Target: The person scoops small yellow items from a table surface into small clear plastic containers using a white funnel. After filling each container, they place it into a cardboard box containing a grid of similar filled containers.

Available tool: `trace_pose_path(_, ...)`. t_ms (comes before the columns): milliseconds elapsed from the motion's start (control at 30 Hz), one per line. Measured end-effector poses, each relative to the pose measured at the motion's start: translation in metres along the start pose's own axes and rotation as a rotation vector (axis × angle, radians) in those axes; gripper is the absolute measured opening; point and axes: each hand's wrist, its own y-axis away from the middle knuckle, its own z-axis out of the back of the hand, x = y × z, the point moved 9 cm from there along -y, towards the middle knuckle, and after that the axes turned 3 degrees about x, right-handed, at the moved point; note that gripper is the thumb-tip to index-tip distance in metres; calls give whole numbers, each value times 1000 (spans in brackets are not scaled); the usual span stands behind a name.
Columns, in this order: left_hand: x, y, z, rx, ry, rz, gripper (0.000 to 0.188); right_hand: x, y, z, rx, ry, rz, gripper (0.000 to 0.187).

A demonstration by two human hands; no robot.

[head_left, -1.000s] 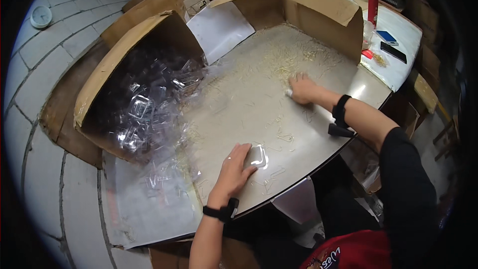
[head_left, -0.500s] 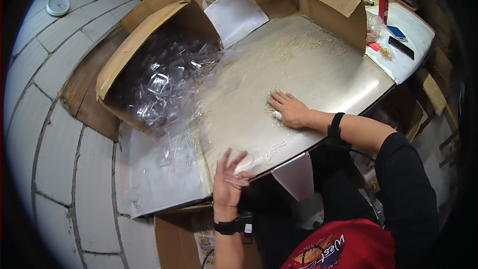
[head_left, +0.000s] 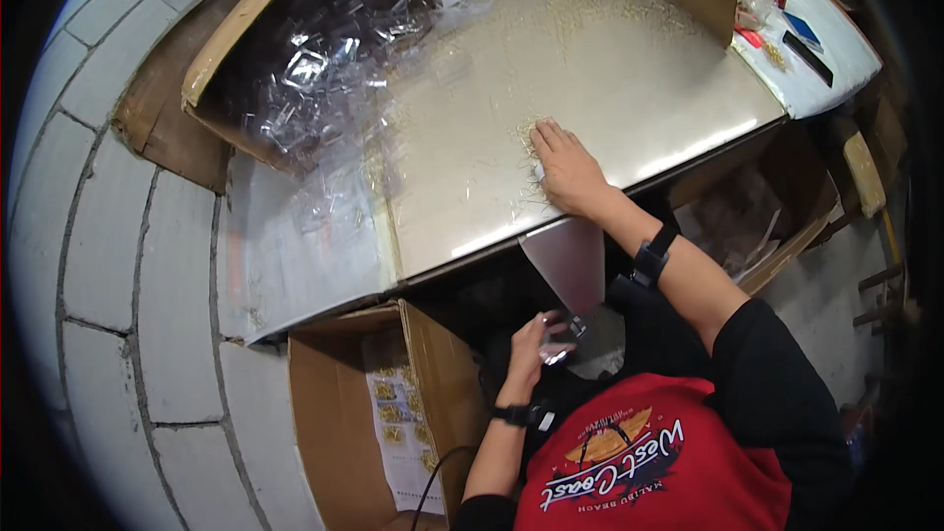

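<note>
My right hand (head_left: pixel 570 169) lies flat on the metal tabletop (head_left: pixel 462 147), fingers stretched out and a white wrap on one of them. Against its fingertips and left side is a small heap of thin gold-coloured pins (head_left: pixel 528 143). Below the table edge, my left hand (head_left: pixel 528 352) is closed around a small clear plastic box (head_left: pixel 557 350). That box is under the narrow lower end of a tapered metal chute (head_left: pixel 568 261) which hangs from the table edge. Whether anything is inside the box, I cannot tell.
A tipped cardboard box (head_left: pixel 231 39) spills clear plastic boxes (head_left: pixel 315 74) at the left. More gold pins (head_left: pixel 600 15) are strewn at the back. Beneath the table, an open carton (head_left: pixel 339 403) holds packs of gold pieces (head_left: pixel 393 413). A phone (head_left: pixel 808 59) lies at right.
My left hand has moved from above the table's front edge down below the chute. My right hand has slid toward the front edge with pins beside it. The view has tilted downward.
</note>
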Motion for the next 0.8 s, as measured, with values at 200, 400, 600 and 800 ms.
trace_pose_path(200, 12, -35, -71, 185, 282, 115, 70, 41, 62, 43, 139, -77, -2, 54)
trace_pose_path(400, 18, -41, -67, 250, 259, 56, 70, 24, 120, 96, 43, -273, 58, 40)
trace_pose_path(600, 24, -45, -62, 112, 363, -6, 62, 1, 174, 85, 227, -436, 17, 34)
trace_pose_path(800, 24, -39, -54, 131, 280, -8, 57, 14, 195, 44, 239, -657, 63, 45)
